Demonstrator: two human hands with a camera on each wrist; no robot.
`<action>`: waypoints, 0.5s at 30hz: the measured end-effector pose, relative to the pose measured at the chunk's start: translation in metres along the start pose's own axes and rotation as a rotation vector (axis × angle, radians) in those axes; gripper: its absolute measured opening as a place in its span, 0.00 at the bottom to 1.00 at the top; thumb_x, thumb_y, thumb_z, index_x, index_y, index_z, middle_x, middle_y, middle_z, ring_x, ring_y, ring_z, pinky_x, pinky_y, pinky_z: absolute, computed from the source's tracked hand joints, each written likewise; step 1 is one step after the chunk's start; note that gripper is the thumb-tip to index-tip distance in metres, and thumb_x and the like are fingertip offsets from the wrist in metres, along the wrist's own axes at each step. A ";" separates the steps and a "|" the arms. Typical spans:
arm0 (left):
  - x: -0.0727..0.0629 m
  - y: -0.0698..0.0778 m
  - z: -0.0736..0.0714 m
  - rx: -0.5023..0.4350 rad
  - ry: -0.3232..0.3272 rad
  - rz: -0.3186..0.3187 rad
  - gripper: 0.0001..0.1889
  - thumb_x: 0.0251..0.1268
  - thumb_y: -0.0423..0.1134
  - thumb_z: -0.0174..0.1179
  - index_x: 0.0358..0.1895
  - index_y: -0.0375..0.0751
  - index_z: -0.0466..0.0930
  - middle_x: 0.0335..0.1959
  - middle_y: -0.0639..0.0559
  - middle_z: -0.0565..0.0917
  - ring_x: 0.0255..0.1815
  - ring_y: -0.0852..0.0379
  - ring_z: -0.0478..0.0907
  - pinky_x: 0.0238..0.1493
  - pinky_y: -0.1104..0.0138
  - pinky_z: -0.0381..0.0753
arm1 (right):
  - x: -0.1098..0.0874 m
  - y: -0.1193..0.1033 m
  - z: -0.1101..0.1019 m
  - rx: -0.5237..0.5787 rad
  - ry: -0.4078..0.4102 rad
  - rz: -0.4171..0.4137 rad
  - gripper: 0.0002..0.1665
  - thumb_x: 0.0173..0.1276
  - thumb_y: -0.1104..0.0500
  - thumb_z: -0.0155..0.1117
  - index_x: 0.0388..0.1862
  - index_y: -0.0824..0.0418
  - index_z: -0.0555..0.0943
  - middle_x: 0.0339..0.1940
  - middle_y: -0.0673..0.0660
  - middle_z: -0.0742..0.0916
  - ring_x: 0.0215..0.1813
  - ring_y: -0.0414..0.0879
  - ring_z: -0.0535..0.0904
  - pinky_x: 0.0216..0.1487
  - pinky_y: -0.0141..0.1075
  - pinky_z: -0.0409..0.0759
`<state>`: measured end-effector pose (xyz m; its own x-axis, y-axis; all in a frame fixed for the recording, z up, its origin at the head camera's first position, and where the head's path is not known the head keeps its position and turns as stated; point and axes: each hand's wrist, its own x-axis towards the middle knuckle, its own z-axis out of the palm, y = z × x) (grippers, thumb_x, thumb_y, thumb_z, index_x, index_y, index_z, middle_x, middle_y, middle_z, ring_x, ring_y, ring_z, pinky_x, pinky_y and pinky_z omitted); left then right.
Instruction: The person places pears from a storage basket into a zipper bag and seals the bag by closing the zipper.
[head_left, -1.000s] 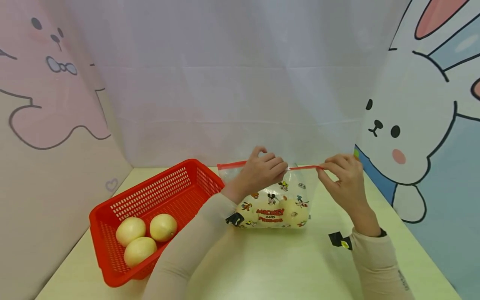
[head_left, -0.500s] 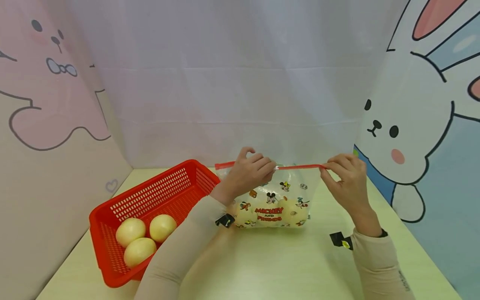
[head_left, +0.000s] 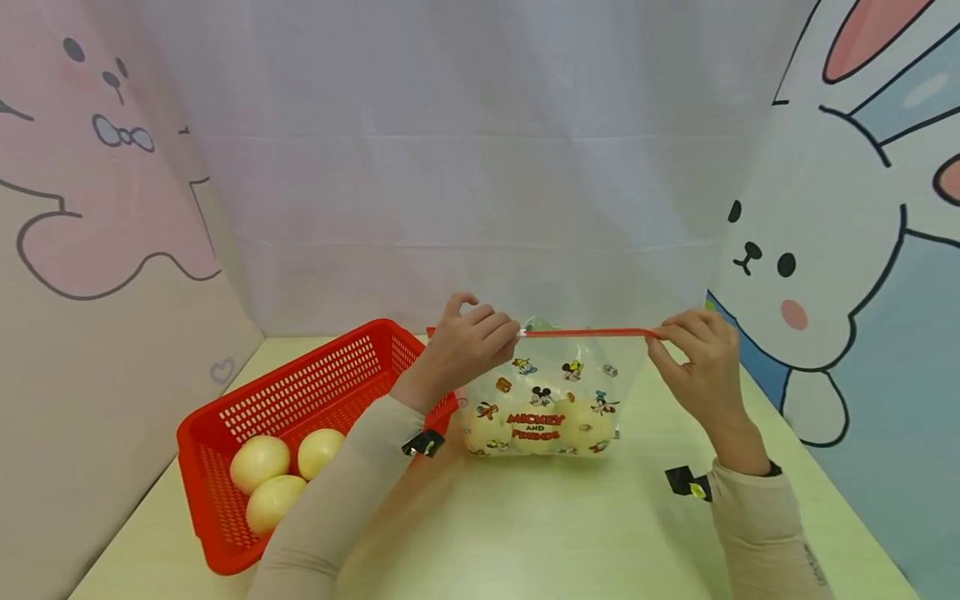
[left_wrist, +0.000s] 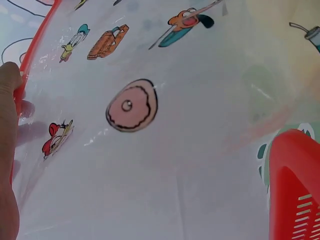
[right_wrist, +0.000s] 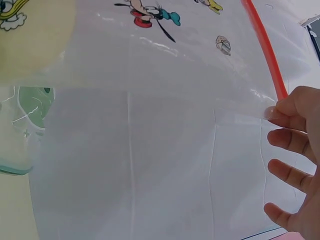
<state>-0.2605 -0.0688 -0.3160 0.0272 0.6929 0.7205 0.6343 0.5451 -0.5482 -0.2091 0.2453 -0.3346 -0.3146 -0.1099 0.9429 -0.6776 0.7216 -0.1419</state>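
A clear zip bag (head_left: 555,367) printed with cartoon figures stands upright, with pale yellow round fruits (head_left: 585,427) inside its bottom. Along its top runs a red zip strip (head_left: 588,332). My left hand (head_left: 468,340) pinches this strip beside a small white slider (head_left: 522,333), hiding part of the bag's left top. At the strip's right end, my right hand (head_left: 701,358) pinches the corner between thumb and forefinger. In the right wrist view, the other fingers of the right hand (right_wrist: 300,145) are spread apart. The left wrist view catches only the edge of my left hand (left_wrist: 9,145).
Left of the bag, a red perforated basket (head_left: 296,375) stands at an angle, partly behind the left sleeve (head_left: 352,492). Several similar fruits (head_left: 260,464) lie in it. A pale wooden table (head_left: 525,525) carries everything, with a white curtain (head_left: 480,183) behind.
My left hand has slid left along the zip strip together with the white slider, exposing more red strip. The right hand stays at the corner, shifting slightly right.
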 end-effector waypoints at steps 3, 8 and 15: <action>-0.004 -0.003 -0.003 0.000 -0.004 0.002 0.03 0.66 0.38 0.60 0.34 0.45 0.80 0.29 0.57 0.84 0.31 0.58 0.78 0.48 0.55 0.75 | -0.001 0.002 0.000 0.005 -0.001 -0.008 0.13 0.58 0.59 0.60 0.24 0.68 0.84 0.27 0.61 0.84 0.41 0.65 0.74 0.46 0.67 0.63; -0.007 -0.006 -0.008 -0.007 0.000 0.008 0.03 0.66 0.39 0.61 0.35 0.44 0.81 0.30 0.56 0.85 0.32 0.57 0.78 0.49 0.54 0.74 | -0.003 0.004 -0.001 -0.002 -0.004 -0.023 0.15 0.60 0.58 0.59 0.23 0.68 0.84 0.27 0.62 0.84 0.41 0.66 0.74 0.45 0.68 0.63; -0.012 -0.011 -0.011 -0.037 0.003 -0.015 0.04 0.67 0.37 0.59 0.35 0.43 0.81 0.31 0.56 0.85 0.33 0.56 0.79 0.49 0.53 0.74 | -0.004 0.005 -0.004 -0.021 -0.019 -0.026 0.15 0.61 0.58 0.58 0.24 0.69 0.83 0.27 0.62 0.84 0.41 0.67 0.73 0.45 0.67 0.62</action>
<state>-0.2593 -0.0888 -0.3140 0.0202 0.6834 0.7298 0.6629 0.5373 -0.5215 -0.2083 0.2520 -0.3377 -0.3098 -0.1418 0.9402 -0.6718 0.7324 -0.1109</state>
